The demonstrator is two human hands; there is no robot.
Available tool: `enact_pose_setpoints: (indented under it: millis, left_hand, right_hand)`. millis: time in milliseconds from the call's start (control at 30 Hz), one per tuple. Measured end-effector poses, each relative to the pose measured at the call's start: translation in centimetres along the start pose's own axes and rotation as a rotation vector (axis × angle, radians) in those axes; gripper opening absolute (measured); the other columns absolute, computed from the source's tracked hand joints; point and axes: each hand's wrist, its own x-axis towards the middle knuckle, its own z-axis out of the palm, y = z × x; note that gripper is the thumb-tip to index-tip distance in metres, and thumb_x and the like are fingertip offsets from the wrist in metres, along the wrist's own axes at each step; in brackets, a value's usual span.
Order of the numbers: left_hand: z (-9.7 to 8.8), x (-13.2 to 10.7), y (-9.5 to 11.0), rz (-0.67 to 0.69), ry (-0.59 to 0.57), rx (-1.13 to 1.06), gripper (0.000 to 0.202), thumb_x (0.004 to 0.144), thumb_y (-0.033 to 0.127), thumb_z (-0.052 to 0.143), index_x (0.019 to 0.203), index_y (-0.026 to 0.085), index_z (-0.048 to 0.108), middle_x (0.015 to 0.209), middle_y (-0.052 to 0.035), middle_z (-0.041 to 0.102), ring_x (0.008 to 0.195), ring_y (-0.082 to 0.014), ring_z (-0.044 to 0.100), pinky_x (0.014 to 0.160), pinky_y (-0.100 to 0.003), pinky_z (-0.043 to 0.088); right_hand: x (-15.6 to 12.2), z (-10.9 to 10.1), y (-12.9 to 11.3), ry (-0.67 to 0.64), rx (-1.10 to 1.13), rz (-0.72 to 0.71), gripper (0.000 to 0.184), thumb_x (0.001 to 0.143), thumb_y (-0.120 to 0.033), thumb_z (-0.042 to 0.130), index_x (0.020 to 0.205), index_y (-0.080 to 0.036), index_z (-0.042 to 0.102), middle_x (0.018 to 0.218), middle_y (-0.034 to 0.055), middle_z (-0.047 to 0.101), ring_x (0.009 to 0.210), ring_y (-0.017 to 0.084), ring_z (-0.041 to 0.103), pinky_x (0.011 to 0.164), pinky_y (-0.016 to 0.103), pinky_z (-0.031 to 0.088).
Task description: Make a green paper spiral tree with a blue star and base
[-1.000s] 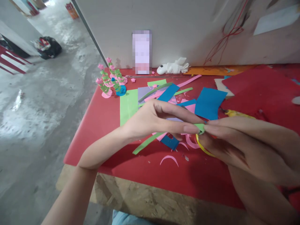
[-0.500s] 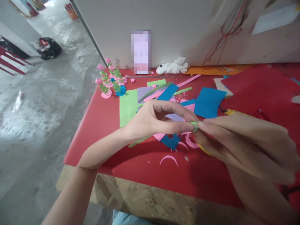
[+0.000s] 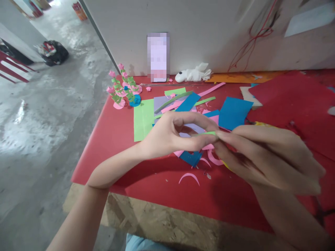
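Observation:
My left hand (image 3: 172, 136) and my right hand (image 3: 264, 157) meet fingertip to fingertip above the red table (image 3: 110, 139). Between them they pinch a thin green paper strip (image 3: 209, 133), of which only a short piece shows between the fingers. Yellow scissor handles (image 3: 261, 124) peek out behind my right hand; whether that hand holds them I cannot tell. Under the hands lie pink curved paper scraps (image 3: 188, 177) and a small blue paper piece (image 3: 190, 157).
Cut sheets lie behind the hands: a green sheet (image 3: 142, 118), blue sheets (image 3: 232, 112), a large red sheet (image 3: 293, 101). Small pink-and-green paper trees (image 3: 121, 89) stand at the table's far left corner. A white crumpled cloth (image 3: 193, 75) lies by the wall. The table's left edge drops to a concrete floor.
The long trailing end of the green strip below my left hand has disappeared from view. Both hands have shifted slightly up and left, with the strip drawn flatter between the fingertips.

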Motion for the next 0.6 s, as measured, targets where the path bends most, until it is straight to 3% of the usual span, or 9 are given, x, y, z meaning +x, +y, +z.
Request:
enact_pose_setpoints:
  millis: [200,433,533,600]
  left_hand:
    - [0.0,-0.1,0.1,0.061,0.049,0.040,0.003,0.074,0.018,0.067,0.076,0.015,0.067,0.079,-0.0010,0.072,0.078,-0.0087,0.067,0.066,-0.017,0.055]
    - [0.1,-0.4,0.4,0.115,0.042,0.082,0.006,0.076,0.023,0.069,0.078,0.018,0.070,0.083,-0.0009,0.074,0.083,-0.0112,0.069,0.071,-0.021,0.057]
    - [0.3,-0.6,0.7,0.118,0.021,0.074,0.007,0.076,0.023,0.070,0.080,0.017,0.070,0.085,-0.0007,0.075,0.087,-0.0117,0.069,0.078,-0.024,0.057]
    - [0.3,-0.6,0.9,0.113,-0.006,0.052,0.009,0.077,0.022,0.070,0.083,0.015,0.070,0.088,-0.0021,0.075,0.089,-0.0111,0.068,0.081,-0.023,0.056]
  right_hand:
    - [0.4,0.3,0.2,-0.013,-0.004,0.022,0.020,0.079,-0.011,0.066,0.095,-0.019,0.059,0.077,-0.0029,0.063,0.066,0.004,0.057,0.061,0.019,0.047]
    - [-0.3,-0.2,0.5,0.018,0.013,-0.011,0.025,0.074,-0.010,0.070,0.098,-0.017,0.063,0.080,-0.0023,0.061,0.069,0.006,0.056,0.065,0.022,0.049]
    - [-1.6,-0.4,0.7,0.042,0.055,-0.032,0.035,0.078,-0.015,0.067,0.113,-0.016,0.062,0.082,0.0004,0.062,0.068,0.009,0.058,0.057,0.025,0.049]
    - [-2.5,-0.4,0.9,0.008,0.108,0.050,0.048,0.081,-0.020,0.066,0.127,-0.026,0.055,0.085,-0.0013,0.064,0.066,0.009,0.060,0.053,0.026,0.049]
